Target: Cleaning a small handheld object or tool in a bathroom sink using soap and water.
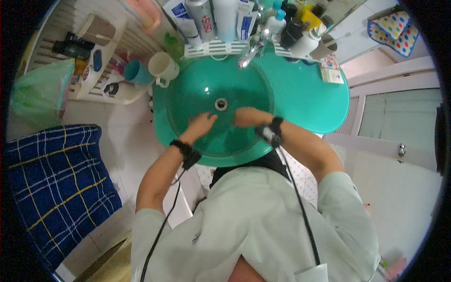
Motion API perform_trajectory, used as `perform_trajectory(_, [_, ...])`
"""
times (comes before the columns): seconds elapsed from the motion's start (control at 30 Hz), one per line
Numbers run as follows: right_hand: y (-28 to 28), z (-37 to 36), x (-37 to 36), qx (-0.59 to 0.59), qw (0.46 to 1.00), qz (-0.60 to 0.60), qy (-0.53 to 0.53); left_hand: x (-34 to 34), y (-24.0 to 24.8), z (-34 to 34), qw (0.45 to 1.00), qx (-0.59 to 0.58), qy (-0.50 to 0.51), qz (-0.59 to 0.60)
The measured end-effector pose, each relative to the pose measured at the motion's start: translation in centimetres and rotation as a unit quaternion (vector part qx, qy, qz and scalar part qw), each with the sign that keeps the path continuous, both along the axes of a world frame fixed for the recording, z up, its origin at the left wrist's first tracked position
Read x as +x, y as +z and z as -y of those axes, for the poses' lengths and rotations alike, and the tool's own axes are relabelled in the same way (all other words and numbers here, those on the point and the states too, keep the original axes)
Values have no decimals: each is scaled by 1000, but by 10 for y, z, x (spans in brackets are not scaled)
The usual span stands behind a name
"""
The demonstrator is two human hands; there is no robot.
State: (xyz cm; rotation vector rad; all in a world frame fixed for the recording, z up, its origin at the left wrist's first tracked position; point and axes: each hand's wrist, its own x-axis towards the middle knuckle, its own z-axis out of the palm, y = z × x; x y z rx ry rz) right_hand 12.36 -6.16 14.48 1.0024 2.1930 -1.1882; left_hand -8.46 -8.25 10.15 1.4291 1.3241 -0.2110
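Observation:
Both my hands are low over the basin of a green sink (263,101), one on each side of its metal drain (221,104). My left hand (202,126) is left of the drain, its thumb and fingers a little apart and nothing visible in them. On the other side my right hand (251,117) points inward with loosely bent fingers; its palm is hidden, and no object shows in it. The hands do not touch each other. Beyond them, the silver faucet (253,49) leans over the basin's back edge. Black straps with cables circle both wrists.
Bottles and tubes (206,23) crowd a white rack behind the sink. A white mug (163,68) and a teal cup (136,72) stand on the left shelf. Small boxes (331,74) lie on the right counter. A blue plaid towel (61,188) hangs at left.

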Motion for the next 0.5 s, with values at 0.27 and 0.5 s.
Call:
perform_trajectory(0.27, [32,18,-59,98,729,-445,-511,55,25,29,773,106,405,477])
perform_trajectory(0.5, [-29,12,4,156,971,-97,-152,16,-1,5,923,62,265,274])
